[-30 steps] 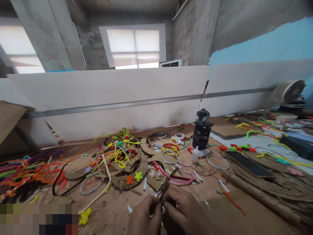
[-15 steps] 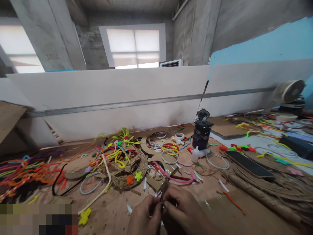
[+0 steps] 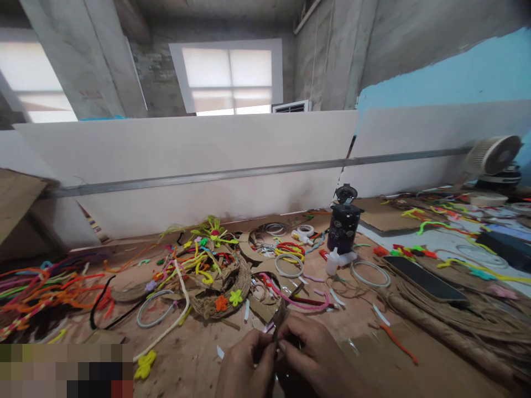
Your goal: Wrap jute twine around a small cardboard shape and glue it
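Note:
My left hand (image 3: 249,362) and my right hand (image 3: 309,348) meet at the bottom middle, fingertips pinched close together. Between them is a thin dark strip (image 3: 276,327); its kind is hard to make out, and the fingers cover much of it. Just beyond the fingertips lie cardboard pieces (image 3: 261,310) with shiny tape and a curved pink pipe cleaner (image 3: 309,305). A twine-wrapped ring (image 3: 232,287) sits ahead to the left, bearing an orange flower (image 3: 221,303) and a yellow-green flower (image 3: 235,298).
A black cup with its lid raised (image 3: 343,228) stands at the back, beside a small white squeeze bottle (image 3: 332,262). To the right are a phone (image 3: 423,278) and coiled twine (image 3: 452,315). Colourful pipe cleaners (image 3: 53,298) heap at left. A fan (image 3: 493,157) stands far right.
The hands stay pinched in nearly the same place, with only slight finger movement. The whole view has shifted a little; the objects on the table lie as before.

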The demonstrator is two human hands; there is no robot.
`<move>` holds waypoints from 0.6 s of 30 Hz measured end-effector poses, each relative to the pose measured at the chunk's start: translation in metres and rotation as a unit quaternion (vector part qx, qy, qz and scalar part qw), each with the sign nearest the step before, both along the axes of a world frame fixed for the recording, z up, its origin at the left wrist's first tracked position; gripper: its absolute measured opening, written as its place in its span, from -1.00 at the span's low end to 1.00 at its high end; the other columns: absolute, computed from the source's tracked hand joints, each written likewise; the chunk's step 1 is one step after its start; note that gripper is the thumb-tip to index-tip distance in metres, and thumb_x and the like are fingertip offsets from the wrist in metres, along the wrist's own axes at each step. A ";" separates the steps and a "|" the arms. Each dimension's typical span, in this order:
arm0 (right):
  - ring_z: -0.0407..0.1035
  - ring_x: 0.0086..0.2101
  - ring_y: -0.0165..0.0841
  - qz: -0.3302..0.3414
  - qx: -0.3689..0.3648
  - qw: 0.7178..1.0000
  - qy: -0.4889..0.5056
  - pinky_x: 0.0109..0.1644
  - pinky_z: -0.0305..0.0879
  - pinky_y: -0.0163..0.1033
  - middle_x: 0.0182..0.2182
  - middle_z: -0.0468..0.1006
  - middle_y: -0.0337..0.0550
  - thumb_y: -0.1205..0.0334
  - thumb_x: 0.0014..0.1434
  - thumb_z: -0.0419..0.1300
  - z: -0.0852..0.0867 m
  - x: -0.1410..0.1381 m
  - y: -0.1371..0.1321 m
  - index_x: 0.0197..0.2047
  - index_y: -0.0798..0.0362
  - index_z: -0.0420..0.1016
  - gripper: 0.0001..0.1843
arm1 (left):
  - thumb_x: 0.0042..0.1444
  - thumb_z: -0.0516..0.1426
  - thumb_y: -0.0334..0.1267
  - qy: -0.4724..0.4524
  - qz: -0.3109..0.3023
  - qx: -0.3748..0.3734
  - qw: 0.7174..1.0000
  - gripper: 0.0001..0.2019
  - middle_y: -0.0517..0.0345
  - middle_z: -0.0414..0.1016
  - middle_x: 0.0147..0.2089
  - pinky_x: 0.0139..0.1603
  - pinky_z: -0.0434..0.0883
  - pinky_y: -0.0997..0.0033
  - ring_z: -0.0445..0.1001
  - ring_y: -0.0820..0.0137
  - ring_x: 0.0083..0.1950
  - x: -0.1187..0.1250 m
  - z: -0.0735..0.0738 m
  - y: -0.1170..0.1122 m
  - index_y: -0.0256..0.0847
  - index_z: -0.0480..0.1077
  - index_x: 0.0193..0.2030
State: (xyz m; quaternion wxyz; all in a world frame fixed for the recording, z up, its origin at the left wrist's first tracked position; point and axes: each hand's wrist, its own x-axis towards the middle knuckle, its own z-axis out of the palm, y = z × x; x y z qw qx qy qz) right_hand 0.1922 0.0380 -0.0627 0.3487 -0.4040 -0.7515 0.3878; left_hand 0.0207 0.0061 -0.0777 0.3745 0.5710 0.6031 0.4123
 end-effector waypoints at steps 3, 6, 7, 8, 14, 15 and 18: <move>0.40 -0.29 -0.27 0.002 0.007 1.000 -0.004 -0.22 0.17 -0.25 -0.34 0.56 -0.13 0.27 0.11 0.15 -0.001 0.000 0.000 -0.38 0.06 0.48 -0.90 | 0.14 0.19 -0.12 0.002 0.010 0.001 1.000 -0.78 0.04 0.70 -0.36 -0.29 0.45 0.47 0.63 0.24 -0.29 0.001 0.001 0.000 -0.18 0.59 -0.36; 0.39 -0.29 -0.27 0.000 0.009 1.000 -0.003 -0.23 0.16 -0.25 -0.34 0.55 -0.14 0.28 0.11 0.15 -0.001 -0.001 0.001 -0.38 0.06 0.49 -0.90 | 0.14 0.17 -0.14 0.004 0.004 0.002 1.000 -0.78 0.06 0.70 -0.37 -0.32 0.43 0.48 0.63 0.25 -0.30 0.001 0.002 -0.001 -0.18 0.59 -0.35; 0.39 -0.30 -0.27 -0.002 0.010 1.000 -0.003 -0.23 0.16 -0.25 -0.34 0.55 -0.14 0.27 0.11 0.15 -0.001 -0.002 0.001 -0.38 0.06 0.49 -0.90 | 0.14 0.17 -0.14 0.007 0.004 0.002 1.000 -0.79 0.06 0.71 -0.37 -0.32 0.43 0.48 0.63 0.25 -0.30 0.001 0.003 -0.001 -0.18 0.60 -0.34; 0.39 -0.30 -0.27 -0.002 0.010 1.000 -0.003 -0.23 0.16 -0.25 -0.35 0.55 -0.14 0.27 0.12 0.15 0.000 -0.002 0.001 -0.38 0.06 0.49 -0.89 | 0.14 0.17 -0.15 0.009 0.004 0.004 1.000 -0.79 0.06 0.71 -0.36 -0.31 0.43 0.48 0.63 0.25 -0.30 0.001 0.003 -0.001 -0.17 0.60 -0.35; 0.38 -0.32 -0.28 0.001 -0.004 1.000 0.006 -0.25 0.17 -0.26 -0.36 0.55 -0.14 0.26 0.12 0.14 0.000 -0.001 0.002 -0.38 0.07 0.50 -0.87 | 0.14 0.13 -0.16 0.005 -0.012 -0.005 1.000 -0.76 0.07 0.72 -0.33 -0.26 0.43 0.44 0.63 0.25 -0.28 0.000 0.002 0.000 -0.17 0.62 -0.29; 0.39 -0.31 -0.27 -0.002 -0.004 1.000 0.005 -0.25 0.17 -0.26 -0.35 0.55 -0.13 0.26 0.12 0.14 0.000 -0.001 0.002 -0.37 0.07 0.50 -0.87 | 0.15 0.12 -0.16 0.003 -0.014 -0.009 1.000 -0.75 0.06 0.72 -0.32 -0.27 0.43 0.44 0.64 0.25 -0.28 0.000 0.002 0.001 -0.18 0.62 -0.28; 0.40 -0.30 -0.27 -0.005 -0.005 1.000 0.001 -0.24 0.18 -0.25 -0.34 0.56 -0.13 0.27 0.13 0.14 0.000 -0.001 0.002 -0.36 0.07 0.51 -0.87 | 0.16 0.10 -0.13 -0.002 -0.016 -0.009 1.000 -0.72 0.04 0.73 -0.30 -0.29 0.44 0.44 0.64 0.24 -0.27 -0.001 0.002 0.001 -0.19 0.61 -0.26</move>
